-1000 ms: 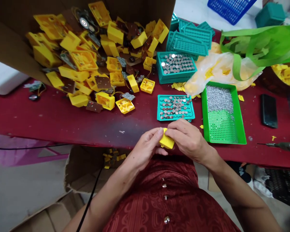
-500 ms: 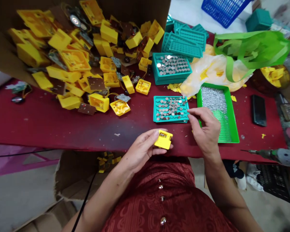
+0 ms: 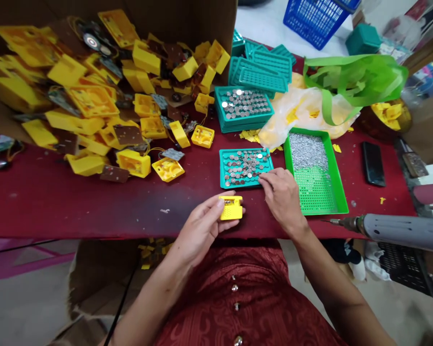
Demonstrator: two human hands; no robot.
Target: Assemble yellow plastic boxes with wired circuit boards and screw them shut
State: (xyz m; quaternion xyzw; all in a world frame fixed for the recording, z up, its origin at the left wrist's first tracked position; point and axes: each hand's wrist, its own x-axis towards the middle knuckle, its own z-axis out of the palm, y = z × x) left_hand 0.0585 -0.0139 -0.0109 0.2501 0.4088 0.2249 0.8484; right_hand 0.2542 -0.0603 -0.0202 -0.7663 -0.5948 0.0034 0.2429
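Note:
My left hand [image 3: 205, 223] holds a small yellow plastic case [image 3: 231, 207] between thumb and fingers, above the table's front edge. The case has a cluster of small holes in its face and an opening at the top with metal bits inside. My right hand [image 3: 283, 197] has its thumb and fingertips drawn together at the lower right corner of a teal tray [image 3: 222, 168] filled with round silver button cells [image 3: 250, 162]. Whether a cell sits between those fingertips is too small to tell. Right of that hand lies a green tray [image 3: 341, 192] with many small metal pieces.
Yellow housings [image 3: 94, 101] with wires and boards spill from a cardboard box at left. Stacked teal trays [image 3: 243, 125] stand behind, beside a plastic bag [image 3: 303, 113] and a green bag [image 3: 368, 79]. A phone [image 3: 373, 163] and an electric screwdriver [image 3: 400, 231] are at right.
My right hand has moved left, from beside the teal tray's right edge onto its lower right corner. The left hand still holds the yellow case. The camera view has shifted slightly.

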